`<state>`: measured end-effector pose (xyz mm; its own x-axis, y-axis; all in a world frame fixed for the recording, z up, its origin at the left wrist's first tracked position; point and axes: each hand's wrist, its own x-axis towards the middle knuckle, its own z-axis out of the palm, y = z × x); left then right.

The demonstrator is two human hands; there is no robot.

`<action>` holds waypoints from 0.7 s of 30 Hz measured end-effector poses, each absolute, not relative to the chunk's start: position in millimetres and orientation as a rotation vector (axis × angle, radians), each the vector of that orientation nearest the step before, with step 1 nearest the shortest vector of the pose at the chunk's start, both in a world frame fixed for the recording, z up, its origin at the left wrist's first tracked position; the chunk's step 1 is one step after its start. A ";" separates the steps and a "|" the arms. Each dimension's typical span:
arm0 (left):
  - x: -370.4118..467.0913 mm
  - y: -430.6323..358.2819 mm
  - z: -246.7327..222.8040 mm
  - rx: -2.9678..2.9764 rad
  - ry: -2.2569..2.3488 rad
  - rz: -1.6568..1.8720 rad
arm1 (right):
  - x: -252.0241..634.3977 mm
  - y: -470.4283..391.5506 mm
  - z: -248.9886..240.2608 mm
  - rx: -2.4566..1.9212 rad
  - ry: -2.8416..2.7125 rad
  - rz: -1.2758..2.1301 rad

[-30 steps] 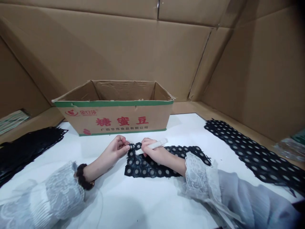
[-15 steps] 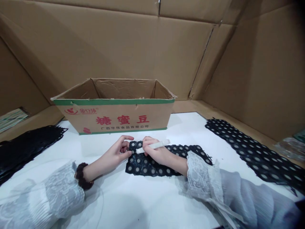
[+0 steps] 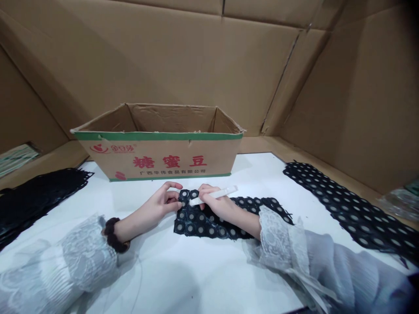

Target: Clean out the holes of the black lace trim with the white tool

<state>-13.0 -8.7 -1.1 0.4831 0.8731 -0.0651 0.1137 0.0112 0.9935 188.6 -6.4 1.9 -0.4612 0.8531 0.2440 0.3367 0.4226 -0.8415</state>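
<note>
A black sheet (image 3: 201, 223) studded with several pale round discs lies flat on the white table. At its left edge my left hand (image 3: 160, 203) pinches the rim between thumb and fingers, with the other fingers curled. My right hand (image 3: 218, 203) is closed round a white pen-like tool (image 3: 225, 191), whose lower left end touches or nearly touches the upper left part of the sheet. My right wrist and forearm cover some of the discs.
An open cardboard box (image 3: 157, 156) with green edges stands behind the hands. A flat black stack (image 3: 36, 196) lies at the left, another black sheet with discs (image 3: 340, 200) at the right. Clear plastic (image 3: 401, 204) sits by the right cardboard wall.
The view has shifted slightly. The white tool's tip has moved a little up and to the right on the sheet, and both hands keep their holds.
</note>
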 end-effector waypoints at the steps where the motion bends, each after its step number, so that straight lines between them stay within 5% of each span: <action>1: -11.9 -9.7 -0.8 1.470 0.933 0.750 | 187.7 -8.0 1.5 -1.000 -2.032 0.906; 10: -9.4 -10.0 -1.9 1.558 1.032 0.806 | 178.6 -14.1 -7.9 -1.120 -2.383 0.118; 21: -10.1 -8.0 3.8 1.308 0.992 0.896 | 184.9 -18.6 7.7 -1.100 -1.547 0.753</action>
<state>-10.1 -8.0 3.8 0.3387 0.9381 -0.0727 0.0228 0.0691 0.9973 184.9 -18.6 7.7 -0.0320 0.9218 0.3864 0.2649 0.3806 -0.8860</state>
